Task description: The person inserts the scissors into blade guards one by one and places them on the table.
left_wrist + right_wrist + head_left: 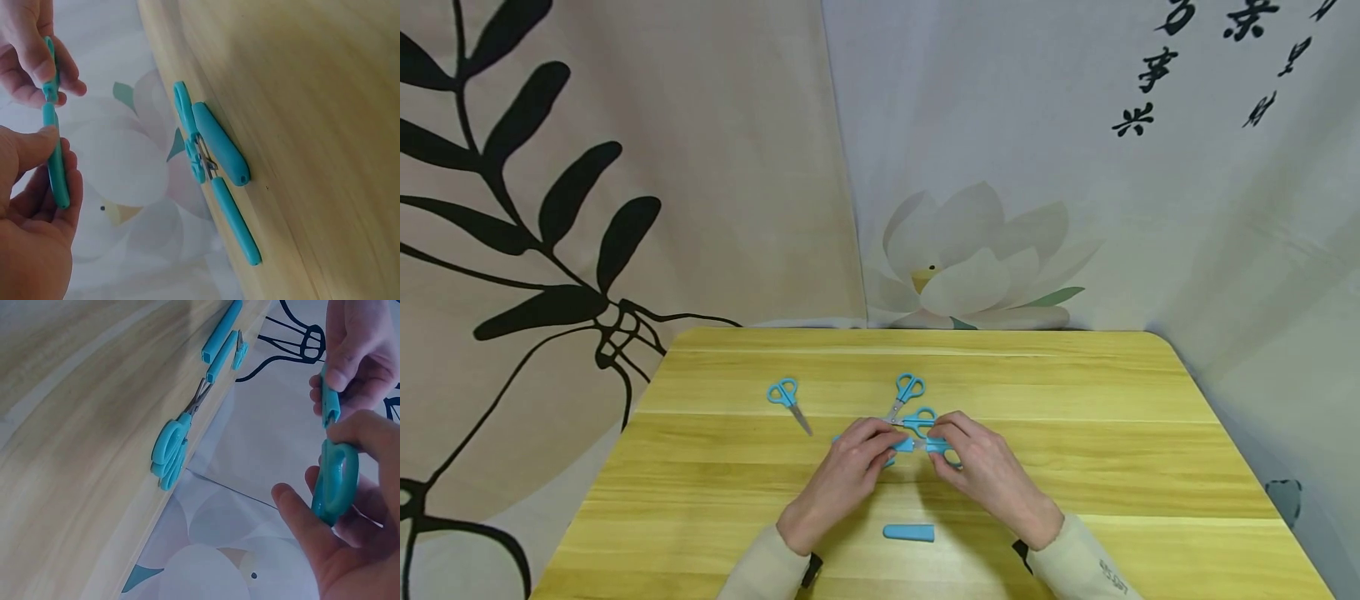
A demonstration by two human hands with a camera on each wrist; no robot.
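My left hand (850, 462) pinches a blue blade cover (57, 172) between thumb and fingers. My right hand (988, 471) grips a small pair of blue-handled scissors (337, 481) by the finger loops. A short length of blade shows between the scissors' handle and the cover's mouth; the rest of the blades is hidden inside the cover. Just beyond the hands, two more pairs of scissors lie close together, one pair (910, 387) farther back and the other pair (919, 420) nearer. Two loose blade covers lie by them, one cover (222, 147) beside another cover (236, 222).
Farther left on the wooden table (700, 467) lies another pair of scissors (786, 396), blades toward the hands. A single blue cover (908, 532) rests between the forearms, near the front. Behind the table hangs a printed curtain (760, 167).
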